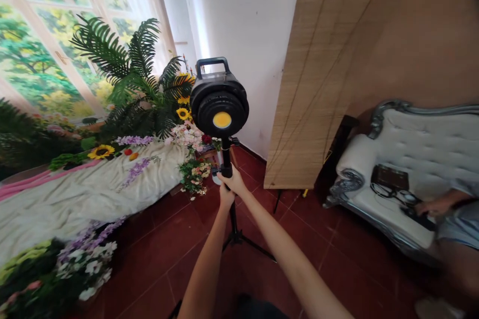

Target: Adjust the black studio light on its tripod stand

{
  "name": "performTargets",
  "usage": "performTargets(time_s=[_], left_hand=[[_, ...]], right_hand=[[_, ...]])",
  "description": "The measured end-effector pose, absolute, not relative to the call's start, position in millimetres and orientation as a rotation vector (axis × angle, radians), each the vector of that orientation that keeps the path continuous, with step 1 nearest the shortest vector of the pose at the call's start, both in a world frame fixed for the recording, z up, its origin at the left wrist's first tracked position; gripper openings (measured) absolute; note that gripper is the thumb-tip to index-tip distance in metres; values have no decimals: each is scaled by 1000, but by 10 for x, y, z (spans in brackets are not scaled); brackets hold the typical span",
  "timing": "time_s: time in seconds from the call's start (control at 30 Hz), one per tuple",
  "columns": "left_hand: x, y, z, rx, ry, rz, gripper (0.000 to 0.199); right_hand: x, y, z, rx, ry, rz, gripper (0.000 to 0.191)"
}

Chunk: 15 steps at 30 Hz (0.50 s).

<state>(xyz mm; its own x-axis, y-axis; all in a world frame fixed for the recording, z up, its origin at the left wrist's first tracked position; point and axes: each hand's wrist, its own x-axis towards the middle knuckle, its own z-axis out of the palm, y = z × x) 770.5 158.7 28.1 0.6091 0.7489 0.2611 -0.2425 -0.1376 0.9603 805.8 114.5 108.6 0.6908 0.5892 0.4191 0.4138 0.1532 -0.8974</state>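
Observation:
A black studio light with a top handle and a yellow round emitter stands upright on a black light stand in front of me. My right hand is closed around the stand's pole just below the lamp head, close to a clamp knob. Slightly lower, my left hand wraps the same pole, touching the right hand. The fingers of both hands are partly hidden by the pole and each other. Below them, the stand's legs are spread on the red tiled floor.
Left of the stand, a cream cloth lies among sunflowers, other flowers and a palm plant. A bamboo blind hangs to the right. Farther right, a person's hand rests by a bag and cables on a white sofa.

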Motion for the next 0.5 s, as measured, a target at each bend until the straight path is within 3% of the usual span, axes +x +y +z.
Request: performTargets(time_s=[0.33,0.5], left_hand=[[7717,1576,288,1593,529,867,45],[7302,1252,387,1784,621,999,44]], right_hand=[[8173,1115,1024,-1387,-926,210,36],[8227,1121,986,-1480,-949,226,36]])
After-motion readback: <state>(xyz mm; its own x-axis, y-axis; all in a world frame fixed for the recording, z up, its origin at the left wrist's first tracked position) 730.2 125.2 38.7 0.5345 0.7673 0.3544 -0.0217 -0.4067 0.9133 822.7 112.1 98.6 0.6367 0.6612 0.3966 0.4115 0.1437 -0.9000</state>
